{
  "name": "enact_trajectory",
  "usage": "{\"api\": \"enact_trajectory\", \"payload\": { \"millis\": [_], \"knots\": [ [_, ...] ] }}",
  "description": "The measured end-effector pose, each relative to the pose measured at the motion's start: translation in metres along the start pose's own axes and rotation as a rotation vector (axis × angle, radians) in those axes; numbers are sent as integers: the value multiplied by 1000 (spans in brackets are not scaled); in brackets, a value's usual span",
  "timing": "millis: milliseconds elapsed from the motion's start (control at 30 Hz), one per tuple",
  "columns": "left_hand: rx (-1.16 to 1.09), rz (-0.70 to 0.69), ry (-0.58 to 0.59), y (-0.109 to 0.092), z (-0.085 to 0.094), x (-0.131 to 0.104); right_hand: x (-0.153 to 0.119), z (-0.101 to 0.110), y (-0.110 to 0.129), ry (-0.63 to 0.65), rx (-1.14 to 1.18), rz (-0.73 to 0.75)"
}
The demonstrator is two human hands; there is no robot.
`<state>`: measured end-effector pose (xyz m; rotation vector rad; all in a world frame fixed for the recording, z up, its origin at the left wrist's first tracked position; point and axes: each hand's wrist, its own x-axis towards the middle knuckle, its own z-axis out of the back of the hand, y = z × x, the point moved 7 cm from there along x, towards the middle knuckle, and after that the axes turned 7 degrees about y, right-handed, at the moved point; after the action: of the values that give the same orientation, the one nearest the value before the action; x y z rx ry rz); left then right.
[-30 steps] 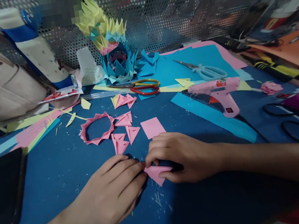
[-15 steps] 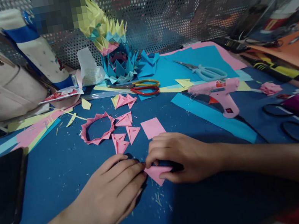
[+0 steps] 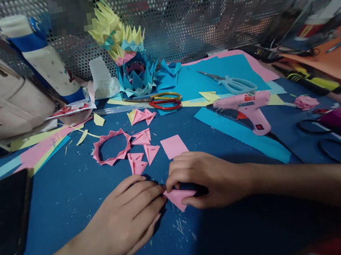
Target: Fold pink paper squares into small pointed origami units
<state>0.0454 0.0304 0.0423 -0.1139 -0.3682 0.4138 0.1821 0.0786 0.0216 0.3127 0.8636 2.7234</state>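
A small piece of pink paper (image 3: 179,198), folded to a triangle with its point toward me, lies on the blue tabletop between my hands. My right hand (image 3: 210,177) is closed on it, fingers curled over the upper edge and thumb at the lower right side. At its left corner, my left hand (image 3: 129,218) pins the paper with its fingertips; those fingers are close together and gently bent. Just beyond my right hand rests a pink paper square (image 3: 174,146). Several folded pink triangles (image 3: 137,163) and a spiky pink paper ring (image 3: 111,147) lie farther off.
A pink glue gun (image 3: 255,110) lies on the right by a blue paper strip (image 3: 241,135). Behind are light-blue scissors (image 3: 237,84), red-and-yellow scissors (image 3: 166,100) and a yellow-and-blue origami figure (image 3: 132,59). A phone (image 3: 5,218) and a bottle (image 3: 47,65) are on the left.
The view has shifted slightly. Both hands keep nearly the same place on the folded pink paper, and nothing has been picked up or let go.
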Motion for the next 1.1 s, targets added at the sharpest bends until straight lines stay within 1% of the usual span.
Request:
{"api": "enact_trajectory", "payload": {
  "millis": [600, 1100],
  "knots": [
    [-30, -2, 14, 0, 0, 0, -1, 0, 1, -18, -1, 16],
    [-18, -10, -14, -1, 1, 0, -1, -1, 1, -7, 3, 19]
  ]
}}
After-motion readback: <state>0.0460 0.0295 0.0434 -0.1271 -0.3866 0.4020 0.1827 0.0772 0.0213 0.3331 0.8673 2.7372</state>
